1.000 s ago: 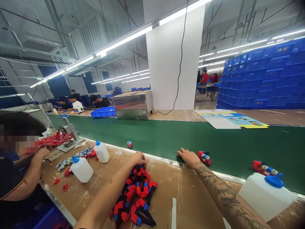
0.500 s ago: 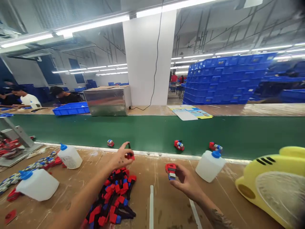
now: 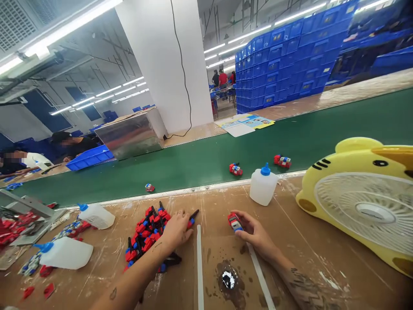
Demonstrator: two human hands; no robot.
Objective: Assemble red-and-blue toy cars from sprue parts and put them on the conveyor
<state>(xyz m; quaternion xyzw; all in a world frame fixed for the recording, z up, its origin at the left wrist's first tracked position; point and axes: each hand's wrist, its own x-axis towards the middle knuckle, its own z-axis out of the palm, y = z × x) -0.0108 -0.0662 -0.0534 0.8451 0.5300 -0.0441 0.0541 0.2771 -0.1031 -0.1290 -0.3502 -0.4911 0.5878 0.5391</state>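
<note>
Right hand: I have the right hand [image 3: 258, 239] closed on a small toy piece [image 3: 235, 223], thumb on one side and fingers on the other.
Toy piece: red, white and blue, in that grip over the bench [image 3: 222, 209]; from here I cannot tell whether it touches the surface.
Left hand: my left hand [image 3: 177, 227] sits palm down at the right edge of the pile, fingers bent. A black rod [image 3: 195, 214] with a blue part juts out beside the fingertips, but I cannot tell whether they grasp it or only touch it.
Pile: red-and-blue parts [image 3: 146, 232] with black rods, heaped on the bench, partly under my left forearm.
Tape: two white strips, a left strip [image 3: 199, 267] and a right strip [image 3: 262, 277], run toward me between the hands.
Wet patch: a dark, shiny spot [image 3: 229, 280] with splashes round it, between the strips.
Green belt: I see three more toys on the belt [image 3: 193, 170]: a small one [image 3: 149, 187] to the left, another [image 3: 235, 169] near the middle and a third [image 3: 282, 161] to the right.
Bottles: a blue-capped bottle [image 3: 263, 188] stands near the belt's edge; two more, an upper one [image 3: 98, 216] and a lower one [image 3: 68, 253], are left of the pile.
Fan: a yellow fan [image 3: 364, 211] fills my right side.
</note>
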